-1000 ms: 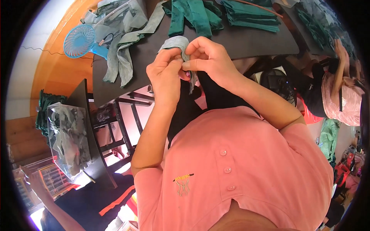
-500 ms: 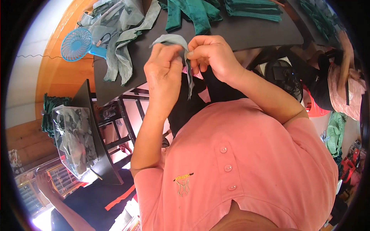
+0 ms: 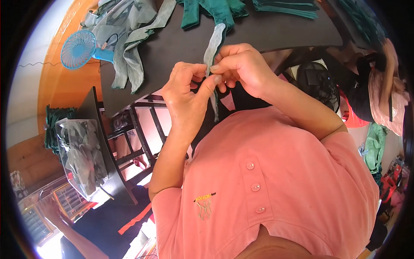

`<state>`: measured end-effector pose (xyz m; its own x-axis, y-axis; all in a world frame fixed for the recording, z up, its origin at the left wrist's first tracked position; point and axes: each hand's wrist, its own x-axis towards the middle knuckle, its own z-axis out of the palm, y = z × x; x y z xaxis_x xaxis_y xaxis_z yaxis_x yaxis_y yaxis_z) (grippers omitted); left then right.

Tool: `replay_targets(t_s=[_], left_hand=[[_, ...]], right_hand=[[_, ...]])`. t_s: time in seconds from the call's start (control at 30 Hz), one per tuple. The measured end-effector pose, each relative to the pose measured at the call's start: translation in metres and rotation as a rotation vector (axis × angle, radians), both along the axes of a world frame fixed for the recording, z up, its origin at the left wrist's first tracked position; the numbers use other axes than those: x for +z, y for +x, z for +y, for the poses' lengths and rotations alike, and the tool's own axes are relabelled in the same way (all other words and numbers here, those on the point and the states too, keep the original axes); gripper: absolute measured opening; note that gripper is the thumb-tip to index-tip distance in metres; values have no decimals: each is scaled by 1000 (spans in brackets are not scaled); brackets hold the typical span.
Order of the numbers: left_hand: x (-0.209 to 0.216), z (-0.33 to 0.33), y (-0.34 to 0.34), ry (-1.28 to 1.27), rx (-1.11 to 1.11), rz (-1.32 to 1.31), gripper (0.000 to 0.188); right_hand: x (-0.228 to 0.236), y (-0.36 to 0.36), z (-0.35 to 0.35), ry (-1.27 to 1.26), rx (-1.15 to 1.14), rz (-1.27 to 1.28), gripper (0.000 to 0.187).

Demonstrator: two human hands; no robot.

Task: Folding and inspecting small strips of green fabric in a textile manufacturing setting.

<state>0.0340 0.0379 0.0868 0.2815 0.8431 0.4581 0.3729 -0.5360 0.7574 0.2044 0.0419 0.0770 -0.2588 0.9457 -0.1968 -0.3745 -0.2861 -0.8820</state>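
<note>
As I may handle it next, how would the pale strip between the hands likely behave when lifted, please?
The pale strip is probably floppy: its outline waves and its near end trails loose. It also seems light, being thin and narrow.

Your upper garment is a salmon-pink shirt (image 3: 276, 164) with short sleeves (image 3: 170, 216). Its front placket (image 3: 256, 177) carries three round, glossy buttons (image 3: 255, 187). Left chest marking: a linear, gold-toned embroidered emblem (image 3: 204, 210) beneath yellow lettering and a dark bar. Your legwear (image 3: 246, 100) is black.
</note>
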Motion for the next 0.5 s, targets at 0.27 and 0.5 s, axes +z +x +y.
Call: replay_targets(t_s=[0.27, 0.5], left_hand=[[-5, 5, -12, -407, -51, -260, 7], [-7, -6, 6, -538, 36, -628, 8]], right_hand=[[-2, 2, 1, 42, 88, -38, 12], [-13, -12, -8, 32, 1, -12, 15]])
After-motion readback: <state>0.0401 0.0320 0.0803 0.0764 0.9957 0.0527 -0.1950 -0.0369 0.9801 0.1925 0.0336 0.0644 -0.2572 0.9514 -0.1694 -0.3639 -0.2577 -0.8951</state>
